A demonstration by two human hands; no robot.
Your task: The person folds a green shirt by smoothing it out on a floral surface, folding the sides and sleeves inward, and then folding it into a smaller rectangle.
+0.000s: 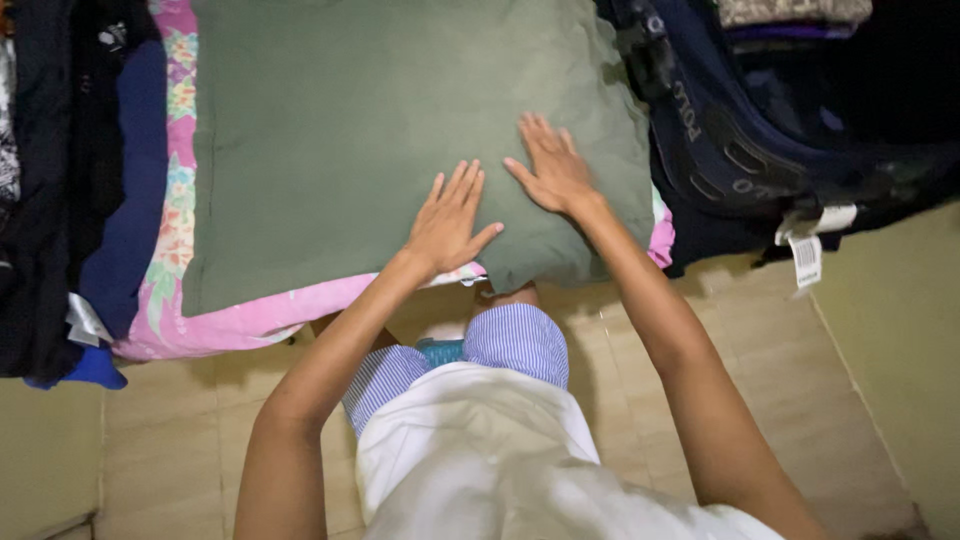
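At far left I note a pile of dark clothes (pixel 60 180) beside a pink floral sheet (pixel 200 325). On that sheet lies the folded olive-green cloth (pixel 340 150), spread flat and filling the centre of my view. My left hand (pixel 448 222) rests open, palm down, fingers spread, on the cloth's near edge. Just beside it, my right hand (pixel 552 170) lies equally flat and open on the same cloth. At right, a dark navy garment (pixel 740 150) with a white tag (pixel 805 260) hangs over the tiled floor (pixel 760 330).
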